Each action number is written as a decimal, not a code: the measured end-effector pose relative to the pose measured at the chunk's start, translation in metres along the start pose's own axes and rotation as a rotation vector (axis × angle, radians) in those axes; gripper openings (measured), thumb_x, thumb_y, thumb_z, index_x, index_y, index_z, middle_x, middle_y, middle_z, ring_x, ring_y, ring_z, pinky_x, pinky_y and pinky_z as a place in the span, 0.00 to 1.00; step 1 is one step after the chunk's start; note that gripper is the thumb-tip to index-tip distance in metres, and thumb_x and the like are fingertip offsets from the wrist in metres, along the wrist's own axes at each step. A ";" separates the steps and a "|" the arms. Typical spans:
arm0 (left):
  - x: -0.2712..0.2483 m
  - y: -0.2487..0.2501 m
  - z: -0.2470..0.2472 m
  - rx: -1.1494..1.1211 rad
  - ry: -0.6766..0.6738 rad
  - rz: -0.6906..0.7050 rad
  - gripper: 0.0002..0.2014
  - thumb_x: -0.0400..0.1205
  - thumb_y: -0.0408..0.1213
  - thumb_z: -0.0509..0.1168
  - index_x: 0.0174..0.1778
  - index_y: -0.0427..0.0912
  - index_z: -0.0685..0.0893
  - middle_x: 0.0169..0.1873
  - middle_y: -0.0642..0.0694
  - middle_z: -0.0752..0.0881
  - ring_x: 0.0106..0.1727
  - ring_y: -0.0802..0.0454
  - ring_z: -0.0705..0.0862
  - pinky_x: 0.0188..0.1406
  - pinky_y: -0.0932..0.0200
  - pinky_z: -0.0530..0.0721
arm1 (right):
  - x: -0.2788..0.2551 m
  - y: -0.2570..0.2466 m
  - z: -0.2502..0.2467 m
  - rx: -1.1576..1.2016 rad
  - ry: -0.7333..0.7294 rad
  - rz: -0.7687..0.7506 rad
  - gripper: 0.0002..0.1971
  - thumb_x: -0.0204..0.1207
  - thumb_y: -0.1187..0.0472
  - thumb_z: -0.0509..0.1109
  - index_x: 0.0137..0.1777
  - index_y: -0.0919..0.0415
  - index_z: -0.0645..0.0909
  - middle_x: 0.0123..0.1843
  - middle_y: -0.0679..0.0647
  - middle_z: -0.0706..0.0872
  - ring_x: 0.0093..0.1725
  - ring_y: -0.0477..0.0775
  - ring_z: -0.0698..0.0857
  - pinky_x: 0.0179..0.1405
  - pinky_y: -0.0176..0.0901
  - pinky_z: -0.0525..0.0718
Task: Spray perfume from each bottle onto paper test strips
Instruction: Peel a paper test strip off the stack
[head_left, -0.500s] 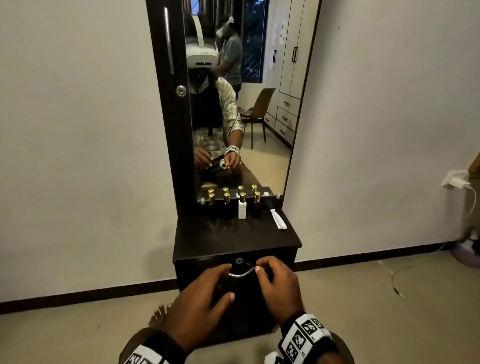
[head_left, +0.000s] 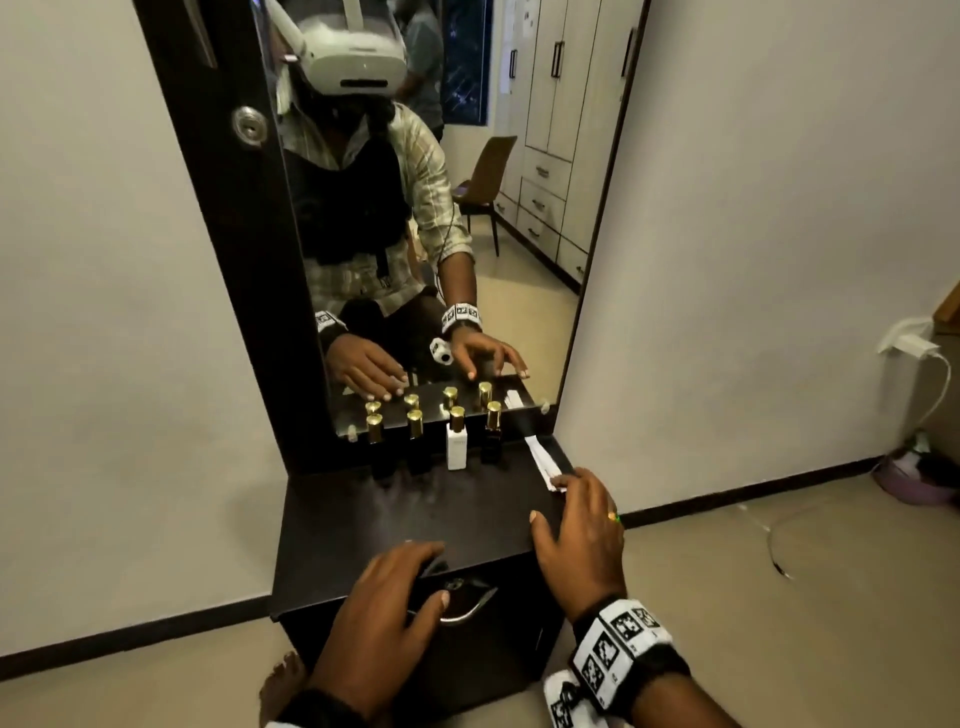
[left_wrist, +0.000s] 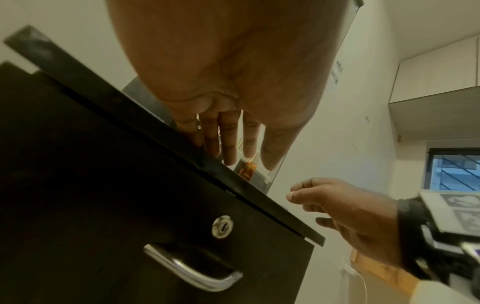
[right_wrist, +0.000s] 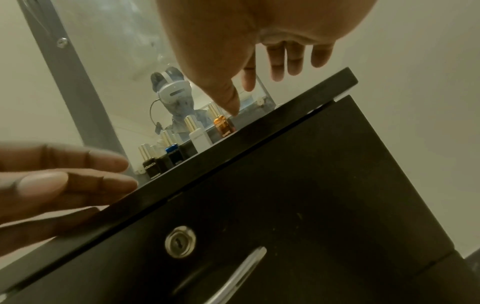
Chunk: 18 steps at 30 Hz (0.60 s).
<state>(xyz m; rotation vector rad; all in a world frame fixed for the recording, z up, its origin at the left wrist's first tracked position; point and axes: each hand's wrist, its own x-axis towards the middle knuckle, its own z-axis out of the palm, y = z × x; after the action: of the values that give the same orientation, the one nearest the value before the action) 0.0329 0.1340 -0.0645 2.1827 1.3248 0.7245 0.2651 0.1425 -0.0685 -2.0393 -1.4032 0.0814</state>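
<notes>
The left hand (head_left: 382, 613) hovered open, fingers relaxed, over the front edge of the dark surface (head_left: 415, 519). The right hand (head_left: 582, 530), also open, reached its fingertips to the paper strips (head_left: 540, 457). Farther back, four perfume bottles (head_left: 457, 439) stood before the mirror (head_left: 493, 208).

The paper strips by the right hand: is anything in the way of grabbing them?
Nothing visible blocks them. The right hand has its fingers already at the near end of the paper strips; the bottles stand apart, to the left.
</notes>
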 end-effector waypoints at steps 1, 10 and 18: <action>0.002 -0.003 0.002 0.003 0.008 -0.010 0.23 0.82 0.47 0.68 0.73 0.61 0.73 0.65 0.70 0.72 0.71 0.70 0.67 0.73 0.66 0.69 | 0.005 0.002 0.002 -0.003 -0.021 0.025 0.22 0.77 0.54 0.75 0.69 0.54 0.76 0.80 0.57 0.72 0.79 0.61 0.73 0.73 0.59 0.78; 0.001 -0.014 0.004 -0.071 0.050 -0.022 0.23 0.80 0.42 0.71 0.70 0.62 0.77 0.66 0.65 0.80 0.72 0.67 0.74 0.72 0.61 0.74 | 0.013 0.010 0.011 -0.078 -0.099 0.008 0.32 0.83 0.52 0.68 0.84 0.61 0.65 0.84 0.60 0.69 0.80 0.64 0.72 0.79 0.59 0.75; 0.002 0.004 -0.001 -0.221 0.113 -0.095 0.26 0.81 0.41 0.70 0.74 0.61 0.73 0.78 0.67 0.67 0.75 0.74 0.67 0.74 0.63 0.68 | 0.015 0.005 -0.003 -0.160 -0.185 -0.097 0.22 0.85 0.53 0.67 0.75 0.63 0.79 0.75 0.59 0.81 0.77 0.61 0.77 0.78 0.52 0.76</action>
<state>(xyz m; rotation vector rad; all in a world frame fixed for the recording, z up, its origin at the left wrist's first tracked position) 0.0355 0.1340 -0.0604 1.9175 1.3250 0.9215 0.2768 0.1526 -0.0648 -2.1337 -1.6685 0.1227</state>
